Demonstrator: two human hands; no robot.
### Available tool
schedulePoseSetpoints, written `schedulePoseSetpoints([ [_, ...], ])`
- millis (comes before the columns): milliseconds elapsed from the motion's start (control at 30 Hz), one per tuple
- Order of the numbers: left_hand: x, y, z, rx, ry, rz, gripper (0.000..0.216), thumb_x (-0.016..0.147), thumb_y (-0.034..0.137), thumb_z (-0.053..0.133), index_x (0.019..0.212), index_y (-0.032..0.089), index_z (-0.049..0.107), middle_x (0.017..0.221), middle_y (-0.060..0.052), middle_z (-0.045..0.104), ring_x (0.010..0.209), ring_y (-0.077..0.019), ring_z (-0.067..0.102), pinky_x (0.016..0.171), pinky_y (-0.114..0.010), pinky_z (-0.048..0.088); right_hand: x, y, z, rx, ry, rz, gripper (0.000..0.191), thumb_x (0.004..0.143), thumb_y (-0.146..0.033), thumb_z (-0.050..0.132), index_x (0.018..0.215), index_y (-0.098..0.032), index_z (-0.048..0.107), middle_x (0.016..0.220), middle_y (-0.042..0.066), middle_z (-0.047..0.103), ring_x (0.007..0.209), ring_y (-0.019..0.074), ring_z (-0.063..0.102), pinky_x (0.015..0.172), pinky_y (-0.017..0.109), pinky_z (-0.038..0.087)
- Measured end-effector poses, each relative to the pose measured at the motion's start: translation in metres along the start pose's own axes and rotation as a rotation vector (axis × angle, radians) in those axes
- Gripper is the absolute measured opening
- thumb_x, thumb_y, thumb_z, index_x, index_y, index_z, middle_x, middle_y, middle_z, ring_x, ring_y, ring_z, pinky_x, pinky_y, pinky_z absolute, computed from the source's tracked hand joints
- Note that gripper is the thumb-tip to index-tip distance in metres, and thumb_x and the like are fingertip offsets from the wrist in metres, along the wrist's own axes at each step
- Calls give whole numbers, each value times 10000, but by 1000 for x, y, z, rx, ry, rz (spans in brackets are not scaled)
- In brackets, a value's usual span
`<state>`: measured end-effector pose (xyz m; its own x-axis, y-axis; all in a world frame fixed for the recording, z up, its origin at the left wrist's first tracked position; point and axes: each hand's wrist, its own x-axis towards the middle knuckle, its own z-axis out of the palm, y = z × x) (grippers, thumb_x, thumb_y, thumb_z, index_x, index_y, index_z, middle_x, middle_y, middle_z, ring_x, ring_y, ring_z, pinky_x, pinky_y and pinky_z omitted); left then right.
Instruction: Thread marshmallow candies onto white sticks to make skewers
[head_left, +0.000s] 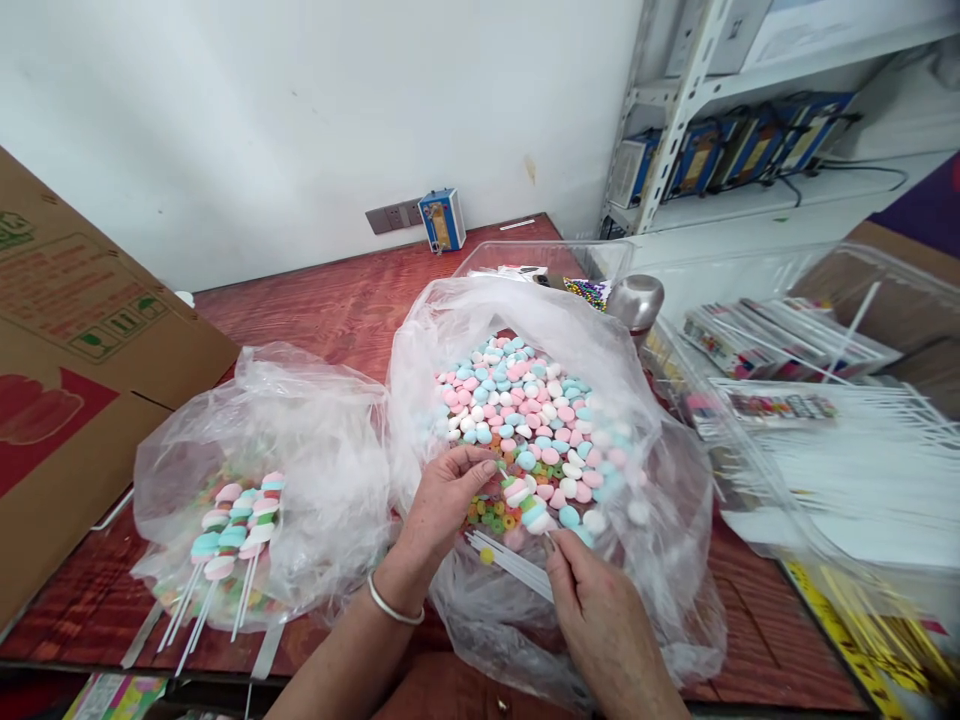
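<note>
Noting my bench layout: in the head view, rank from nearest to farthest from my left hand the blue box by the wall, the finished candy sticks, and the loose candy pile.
1. Loose candy pile: at the fingers of the left hand, middle bag.
2. Finished candy sticks: left bag.
3. Blue box: far table end, by the wall.

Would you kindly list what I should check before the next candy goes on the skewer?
1. Right hand grips skewer at its lower end: ok.
2. Left hand pinches its top: ok.
3. Loose candies within reach in open bag: ok.
4. Spare sticks lie by the hands: ok.
5. Free room at skewer's tip: cannot tell.
6. Finished skewers lie apart in left bag: ok.
</note>
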<state>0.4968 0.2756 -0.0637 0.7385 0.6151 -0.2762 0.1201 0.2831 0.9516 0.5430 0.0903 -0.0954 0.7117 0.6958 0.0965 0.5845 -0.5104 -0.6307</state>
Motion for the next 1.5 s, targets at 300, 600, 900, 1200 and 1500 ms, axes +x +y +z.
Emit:
schedulePoseSetpoints([
  [300,-8,-13,14,-318,-98,-90,376,654,263,856,973,168,681,807,-12,664,754,-119,622,723,-231,489,-3,-7,2,-96,195,-76,338,972,-212,327,1004,-163,660,802,74,699,674,199,687,567,265,459],
  [600,-32,-19,49,-589,-232,-165,251,862,398,653,902,151,661,948,-83,667,891,-200,641,839,-350,515,-11,-3,14,-66,217,-97,356,1008,-213,284,972,-179,636,739,49,710,604,188,695,510,256,465],
  [900,-33,-25,53,-466,-223,-193,326,856,457,646,977,154,654,951,-93,682,828,-189,648,717,-289,501,3,-9,6,852,-86,354,301,934,-463,459,870,-207,604,588,-38,515,417,105,415,378,203,306],
  [1200,31,-13,46,871,-152,590,172,897,202,550,986,219,697,1008,-83,675,1000,-248,589,896,-388,451,17,12,-13,1371,-3,702,416,703,-543,747,858,-201,568,502,-138,330,399,27,119,355,154,69],
  [1500,48,-24,56,1264,-183,711,62,898,180,576,873,197,631,908,-60,615,926,-232,545,835,-367,420,22,44,-18,934,138,439,231,840,-448,581,818,-221,617,518,-74,419,447,108,343,405,213,243],
])
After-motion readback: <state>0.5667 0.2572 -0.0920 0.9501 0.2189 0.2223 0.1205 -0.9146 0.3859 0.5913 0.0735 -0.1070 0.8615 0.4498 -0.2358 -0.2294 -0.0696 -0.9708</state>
